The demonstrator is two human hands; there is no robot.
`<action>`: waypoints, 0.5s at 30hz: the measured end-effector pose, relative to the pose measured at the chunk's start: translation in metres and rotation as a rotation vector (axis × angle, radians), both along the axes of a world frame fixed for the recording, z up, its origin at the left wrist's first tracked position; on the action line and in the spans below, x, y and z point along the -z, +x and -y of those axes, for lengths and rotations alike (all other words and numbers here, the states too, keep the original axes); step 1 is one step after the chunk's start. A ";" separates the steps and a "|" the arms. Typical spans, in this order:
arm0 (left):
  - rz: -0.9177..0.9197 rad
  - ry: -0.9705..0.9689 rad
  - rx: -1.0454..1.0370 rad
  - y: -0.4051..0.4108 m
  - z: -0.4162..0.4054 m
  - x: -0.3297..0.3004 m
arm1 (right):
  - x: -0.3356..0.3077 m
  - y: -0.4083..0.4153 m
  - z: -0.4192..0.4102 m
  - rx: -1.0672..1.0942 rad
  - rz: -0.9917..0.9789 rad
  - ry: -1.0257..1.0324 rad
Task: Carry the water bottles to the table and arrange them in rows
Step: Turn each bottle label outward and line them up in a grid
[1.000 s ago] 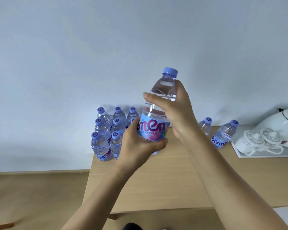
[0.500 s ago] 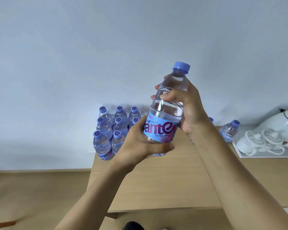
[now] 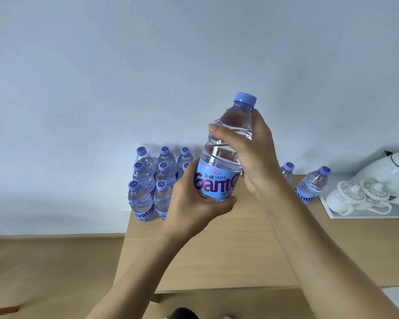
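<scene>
I hold one clear water bottle [image 3: 225, 155] with a blue cap and blue label upright in the air above the wooden table [image 3: 228, 254]. My left hand [image 3: 194, 203] grips its labelled lower part from below. My right hand [image 3: 251, 153] grips its upper body just under the cap. Several matching bottles [image 3: 148, 183] stand in rows at the table's back left corner against the wall. Two more bottles [image 3: 311, 185] stand at the back right, one partly hidden behind my right wrist.
A white tray [image 3: 364, 215] at the right edge of the table carries a white kettle [image 3: 387, 171] and two lidded white cups [image 3: 359, 196]. The wall is close behind the table. Wooden floor lies to the left.
The held bottle has come back slightly left and stands more upright, with more of its label now facing me. Both hands keep their grip.
</scene>
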State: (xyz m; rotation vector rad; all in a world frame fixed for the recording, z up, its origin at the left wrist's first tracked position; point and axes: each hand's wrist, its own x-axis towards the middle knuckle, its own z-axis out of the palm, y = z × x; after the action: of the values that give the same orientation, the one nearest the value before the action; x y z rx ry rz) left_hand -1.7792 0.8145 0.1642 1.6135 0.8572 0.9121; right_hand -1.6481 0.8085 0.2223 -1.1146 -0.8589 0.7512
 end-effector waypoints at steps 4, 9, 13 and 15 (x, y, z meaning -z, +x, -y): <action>0.039 -0.074 0.045 -0.002 0.002 0.005 | 0.001 -0.001 0.000 -0.031 -0.059 0.002; 0.121 -0.172 0.143 -0.007 0.001 0.012 | 0.004 0.002 -0.001 -0.115 -0.099 0.010; 0.163 -0.232 0.200 -0.013 -0.001 0.017 | 0.009 0.004 -0.003 -0.201 -0.092 0.020; 0.170 -0.270 0.214 -0.016 -0.003 0.021 | 0.012 0.002 -0.005 -0.224 -0.058 0.021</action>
State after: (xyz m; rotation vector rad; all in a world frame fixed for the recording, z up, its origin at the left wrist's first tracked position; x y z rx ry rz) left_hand -1.7955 0.8170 0.1431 1.3435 0.6446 0.7360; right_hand -1.6458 0.8135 0.2107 -0.9826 -0.9505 0.9531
